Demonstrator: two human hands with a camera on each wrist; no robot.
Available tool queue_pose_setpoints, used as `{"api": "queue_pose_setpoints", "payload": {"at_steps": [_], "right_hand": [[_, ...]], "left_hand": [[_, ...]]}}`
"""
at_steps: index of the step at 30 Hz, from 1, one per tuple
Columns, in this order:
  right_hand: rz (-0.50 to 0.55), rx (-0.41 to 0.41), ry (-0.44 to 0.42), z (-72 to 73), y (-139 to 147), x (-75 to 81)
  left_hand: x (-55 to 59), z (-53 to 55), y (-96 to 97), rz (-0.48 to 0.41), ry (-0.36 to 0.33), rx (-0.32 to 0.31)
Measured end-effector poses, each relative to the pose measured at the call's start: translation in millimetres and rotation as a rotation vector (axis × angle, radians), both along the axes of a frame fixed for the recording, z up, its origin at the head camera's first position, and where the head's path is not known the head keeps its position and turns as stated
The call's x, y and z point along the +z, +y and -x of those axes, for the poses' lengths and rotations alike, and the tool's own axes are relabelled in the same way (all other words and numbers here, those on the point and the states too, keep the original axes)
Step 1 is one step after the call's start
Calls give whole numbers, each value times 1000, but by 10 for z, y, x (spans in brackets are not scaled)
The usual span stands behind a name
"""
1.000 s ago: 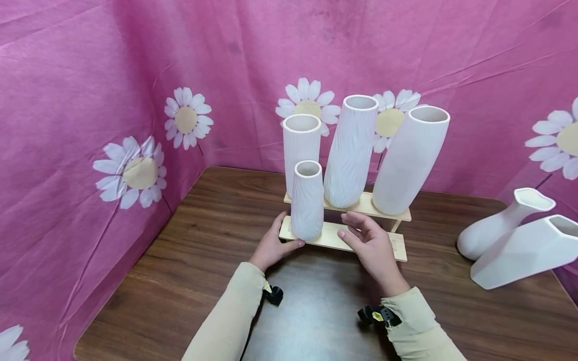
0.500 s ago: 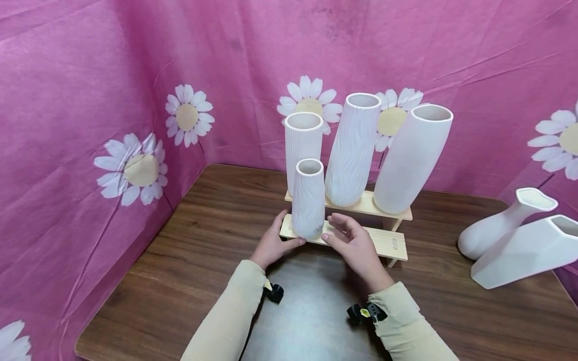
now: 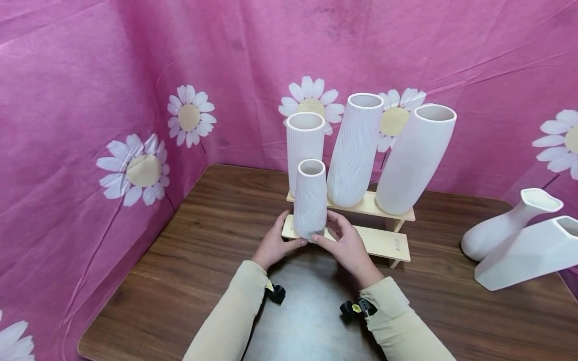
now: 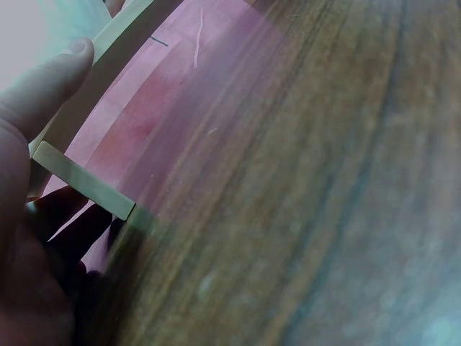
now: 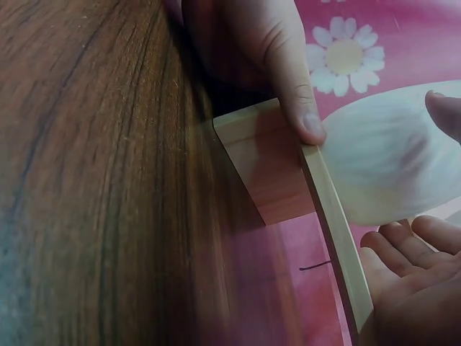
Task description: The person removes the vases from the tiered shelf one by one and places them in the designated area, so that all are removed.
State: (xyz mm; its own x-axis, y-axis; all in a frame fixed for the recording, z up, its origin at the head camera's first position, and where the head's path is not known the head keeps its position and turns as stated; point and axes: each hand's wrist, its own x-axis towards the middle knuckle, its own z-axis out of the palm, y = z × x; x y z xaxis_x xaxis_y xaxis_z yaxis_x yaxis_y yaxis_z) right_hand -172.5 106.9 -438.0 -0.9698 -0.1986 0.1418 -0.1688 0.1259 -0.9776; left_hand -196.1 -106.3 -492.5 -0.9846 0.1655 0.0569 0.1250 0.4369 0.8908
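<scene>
A small white vase (image 3: 309, 200) with a wavy carved surface stands at the left end of the lower step of a pale two-step wooden display stand (image 3: 381, 242). My left hand (image 3: 273, 244) grips that end of the step, its thumb (image 4: 61, 83) along the front edge and fingers by the end support. My right hand (image 3: 346, 246) holds the foot of the vase from the right, thumb in front and fingers behind. On the upper step are a ribbed vase (image 3: 304, 145), a tall carved vase (image 3: 354, 155) and a smooth leaning vase (image 3: 413, 165).
Two more white vases lie on the right of the brown wooden table (image 3: 180, 281): one with a bulbous body (image 3: 492, 230), the other angular (image 3: 524, 255). A pink cloth with daisies (image 3: 244, 90) hangs close behind the table and along its left.
My right hand has moved left along the lower step to the foot of the small vase and closed on it. My left hand keeps its grip on the stand's end.
</scene>
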Motion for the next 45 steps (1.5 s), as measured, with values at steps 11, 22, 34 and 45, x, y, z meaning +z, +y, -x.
{"api": "queue_pose_setpoints", "payload": {"at_steps": [11, 22, 34, 45], "right_hand": [[4, -19, -21, 106, -122, -13], [-42, -98, -42, 112, -256, 4], [-97, -156, -62, 92, -280, -1], [-28, -189, -10, 89, -264, -31]], "left_hand": [[-9, -20, -9, -12, 11, 5], [14, -8, -34, -7, 12, 2], [1, 3, -18, 3, 3, 1], [2, 1, -10, -11, -2, -1]]}}
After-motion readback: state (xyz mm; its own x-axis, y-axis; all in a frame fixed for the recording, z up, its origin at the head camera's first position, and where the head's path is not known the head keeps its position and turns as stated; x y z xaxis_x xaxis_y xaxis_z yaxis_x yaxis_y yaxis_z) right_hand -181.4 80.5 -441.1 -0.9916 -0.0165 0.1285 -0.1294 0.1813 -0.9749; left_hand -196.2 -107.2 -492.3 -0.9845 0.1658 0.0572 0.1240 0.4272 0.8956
